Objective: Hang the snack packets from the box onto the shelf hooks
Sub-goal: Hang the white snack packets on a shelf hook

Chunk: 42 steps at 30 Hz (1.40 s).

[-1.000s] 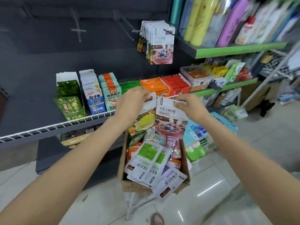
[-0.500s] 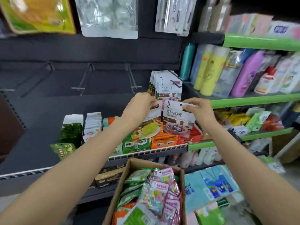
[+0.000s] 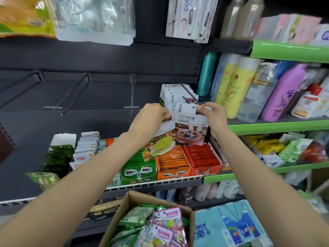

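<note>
head view: both hands, left hand [image 3: 151, 115] and right hand [image 3: 212, 113], pinched a glossy flat snack packet [image 3: 191, 125] at the thin metal hook [image 3: 191, 97].

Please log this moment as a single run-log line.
phase: hanging | both hands hold chocolate candy packet at hook | left hand also holds green-dish packet | right hand | box still stocked
</note>
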Tool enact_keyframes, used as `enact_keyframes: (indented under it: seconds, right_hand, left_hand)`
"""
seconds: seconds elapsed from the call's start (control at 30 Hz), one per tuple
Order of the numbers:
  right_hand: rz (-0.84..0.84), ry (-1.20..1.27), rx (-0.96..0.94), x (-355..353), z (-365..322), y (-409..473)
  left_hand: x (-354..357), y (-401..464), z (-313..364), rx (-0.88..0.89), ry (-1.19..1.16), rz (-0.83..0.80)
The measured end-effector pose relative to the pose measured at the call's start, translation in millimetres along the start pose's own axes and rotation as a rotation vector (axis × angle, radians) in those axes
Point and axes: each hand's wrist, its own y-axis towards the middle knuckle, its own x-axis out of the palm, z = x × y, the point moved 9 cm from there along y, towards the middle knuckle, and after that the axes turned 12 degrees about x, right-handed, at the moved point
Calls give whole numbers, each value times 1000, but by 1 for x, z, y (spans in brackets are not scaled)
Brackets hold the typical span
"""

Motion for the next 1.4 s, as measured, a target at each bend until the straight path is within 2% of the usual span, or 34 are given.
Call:
enact_keyframes:
  seconds: [0.33, 0.6, 0.8, 0.97, 1.1, 1.27, 1.33, 1.4]
  right_hand:
    - [-2, -153, -182, 4, -10, 19]
    - [54, -279, -229, 33, -8, 60]
    - [120, -238, -238, 50, -20, 74]
    - [186, -167, -260, 19, 7, 53]
    - [9, 15, -146, -2, 24, 15]
    - [-393, -55, -103, 12, 16, -24]
    - [-430, -124, -142, 13, 13, -28]
    - [-384, -106, -174, 8, 12, -24]
  left_hand:
    - [10, 11, -4, -11, -36, -9]
    - [11, 22, -4, -7, -15, -10]
    - [8, 29, -7, 11, 15, 16]
    - [18, 32, -9, 6, -95, 12]
    - [27, 38, 4, 19, -208, 6]
    - [39, 52, 26, 42, -316, -4]
    - [43, 55, 31, 23, -346, 8]
    - [44, 55, 29, -18, -355, 65]
